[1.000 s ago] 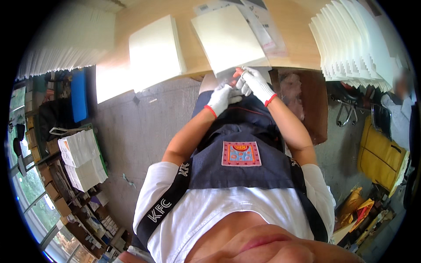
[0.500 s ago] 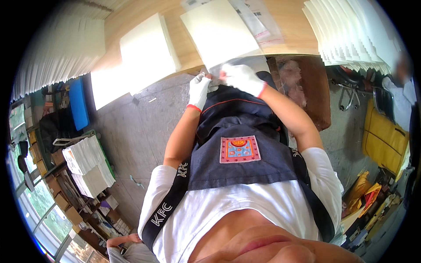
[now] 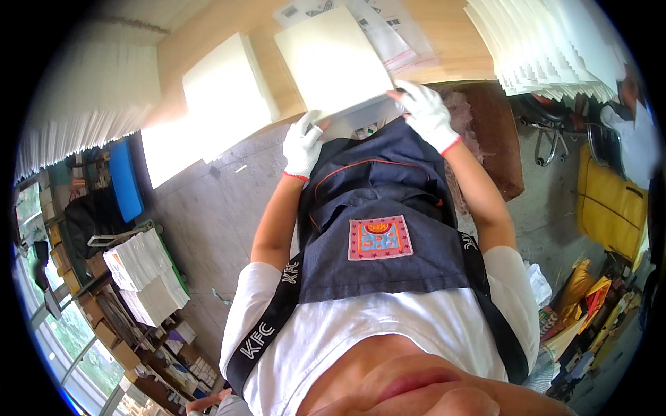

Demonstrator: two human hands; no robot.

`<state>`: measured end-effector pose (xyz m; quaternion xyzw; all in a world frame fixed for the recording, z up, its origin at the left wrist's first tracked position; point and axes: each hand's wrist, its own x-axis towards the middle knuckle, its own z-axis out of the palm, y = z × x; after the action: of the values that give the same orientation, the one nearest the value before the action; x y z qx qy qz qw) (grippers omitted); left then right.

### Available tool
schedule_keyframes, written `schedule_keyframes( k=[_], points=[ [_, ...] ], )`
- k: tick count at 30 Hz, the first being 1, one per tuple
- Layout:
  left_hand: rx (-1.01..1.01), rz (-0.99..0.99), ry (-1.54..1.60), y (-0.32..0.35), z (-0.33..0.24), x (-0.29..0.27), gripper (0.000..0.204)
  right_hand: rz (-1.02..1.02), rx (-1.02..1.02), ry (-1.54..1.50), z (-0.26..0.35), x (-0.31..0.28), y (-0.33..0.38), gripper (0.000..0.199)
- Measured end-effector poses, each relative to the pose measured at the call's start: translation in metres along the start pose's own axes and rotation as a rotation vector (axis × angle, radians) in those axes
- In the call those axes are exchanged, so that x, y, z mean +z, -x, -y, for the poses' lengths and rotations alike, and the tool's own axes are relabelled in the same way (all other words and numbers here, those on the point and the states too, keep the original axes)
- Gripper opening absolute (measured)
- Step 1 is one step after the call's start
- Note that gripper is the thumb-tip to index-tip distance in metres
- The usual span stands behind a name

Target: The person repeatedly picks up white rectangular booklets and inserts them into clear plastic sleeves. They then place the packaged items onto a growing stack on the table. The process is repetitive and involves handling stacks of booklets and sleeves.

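A block of white sheets lies at the table's near edge, and a clear plastic bag spans from it toward me, over the edge. My left hand, in a white glove with bare fingertips, pinches the bag's near left corner. On the other side, my right hand, gloved the same way, has its thumb and fingers closed at the bag's right edge, beside the sheets' near right corner. How much of the sheets is inside the bag is hard to tell.
Another white stack lies left on the wooden table. Flat printed plastic bags rest behind the sheets. Tall paper piles stand at left and right. A brown box sits below the table, right.
My hands have moved apart from close together at the table edge. The left went slightly left and down, the right to the right. The clear bag now shows spread between them.
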<state>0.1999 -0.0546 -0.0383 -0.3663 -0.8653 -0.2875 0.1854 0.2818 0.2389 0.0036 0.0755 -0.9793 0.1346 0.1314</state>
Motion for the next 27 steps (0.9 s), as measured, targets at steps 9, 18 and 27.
schedule_keyframes(
  k=[9,18,27],
  points=[
    [-1.020,-0.381,0.941,-0.001,-0.012,0.022,0.011,-0.045,0.536,-0.330,0.017,0.031,-0.032,0.023],
    [-0.901,-0.218,1.090,-0.031,-0.026,-0.017,0.020,0.224,0.985,-1.123,0.015,0.020,-0.017,0.038],
    [-0.778,-0.537,0.509,-0.024,0.056,-0.149,0.023,0.376,0.533,-1.497,0.128,0.041,-0.128,0.015]
  ],
)
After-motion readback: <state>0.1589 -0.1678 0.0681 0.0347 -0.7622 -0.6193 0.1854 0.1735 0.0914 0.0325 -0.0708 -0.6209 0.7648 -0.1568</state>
